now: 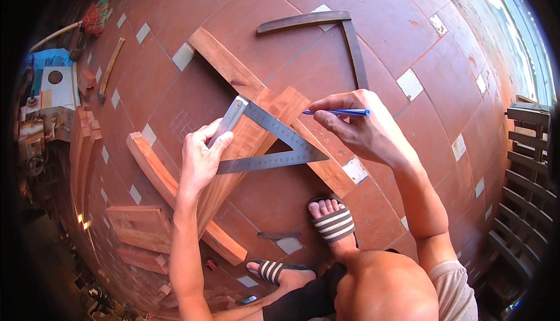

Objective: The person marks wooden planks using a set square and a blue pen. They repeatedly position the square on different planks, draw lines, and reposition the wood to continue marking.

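My left hand (201,154) is closed on the thick edge of a metal triangle square (273,125). The square lies over a broad wooden board (227,172) whose far end rests on a longer plank (321,152), the two crossing at an angle. My right hand (367,125) pinches a blue pen (353,112). Its tip points left, close to the end of the broad board; whether it touches the wood I cannot tell. A dark wooden L-shaped square (352,46) lies on the floor beyond my right hand.
Another wooden beam (154,163) lies under the broad board at the left, near shorter blocks (137,227). A hammer-like tool (109,70) and a broom (93,20) are farther left. My sandalled feet (333,222) are close by. A slatted rack (528,175) stands right.
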Demonstrator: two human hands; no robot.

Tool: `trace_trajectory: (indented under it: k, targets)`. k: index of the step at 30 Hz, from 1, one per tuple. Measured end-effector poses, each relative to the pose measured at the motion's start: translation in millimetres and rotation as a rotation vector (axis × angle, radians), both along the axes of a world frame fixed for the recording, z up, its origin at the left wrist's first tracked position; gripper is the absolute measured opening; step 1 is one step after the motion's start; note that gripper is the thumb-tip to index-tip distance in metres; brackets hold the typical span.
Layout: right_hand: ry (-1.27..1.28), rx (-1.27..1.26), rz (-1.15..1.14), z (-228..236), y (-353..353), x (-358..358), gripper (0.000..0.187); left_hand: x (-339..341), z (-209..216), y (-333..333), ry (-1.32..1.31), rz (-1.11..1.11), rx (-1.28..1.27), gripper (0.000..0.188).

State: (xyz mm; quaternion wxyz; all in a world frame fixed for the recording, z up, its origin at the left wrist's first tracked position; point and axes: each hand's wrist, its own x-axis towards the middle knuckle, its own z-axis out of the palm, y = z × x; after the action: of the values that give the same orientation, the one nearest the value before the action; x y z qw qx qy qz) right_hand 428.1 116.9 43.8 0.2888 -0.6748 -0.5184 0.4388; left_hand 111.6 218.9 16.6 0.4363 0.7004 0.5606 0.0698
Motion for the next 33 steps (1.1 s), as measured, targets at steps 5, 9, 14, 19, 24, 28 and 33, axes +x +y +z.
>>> trace_trajectory:
  k: [5,9,14,19,24,28,33]
  targets:
    - [0.01,-0.005,-0.015,0,-2,6,0.029,0,-16,0,-0.094,0.01,0.092,0.043]
    - [0.032,0.003,-0.036,-7,-4,9,0.029,1,-16,2,-0.095,0.007,0.065,0.043]
    - [0.046,0.018,-0.031,-10,-1,8,0.03,2,-15,2,-0.131,0.02,0.052,0.043]
    - [0.061,0.085,-0.009,-10,9,3,0.028,0,-16,2,-0.144,0.004,0.06,0.043]
    - [0.094,0.222,0.038,-21,35,-13,0.028,0,-15,2,-0.143,0.0,0.073,0.044]
    - [0.146,0.199,0.027,-28,63,-33,0.027,2,-14,2,-0.144,0.002,0.067,0.045]
    - [0.129,0.242,0.08,-35,59,-42,0.026,-1,-14,-2,-0.126,0.002,0.066,0.045]
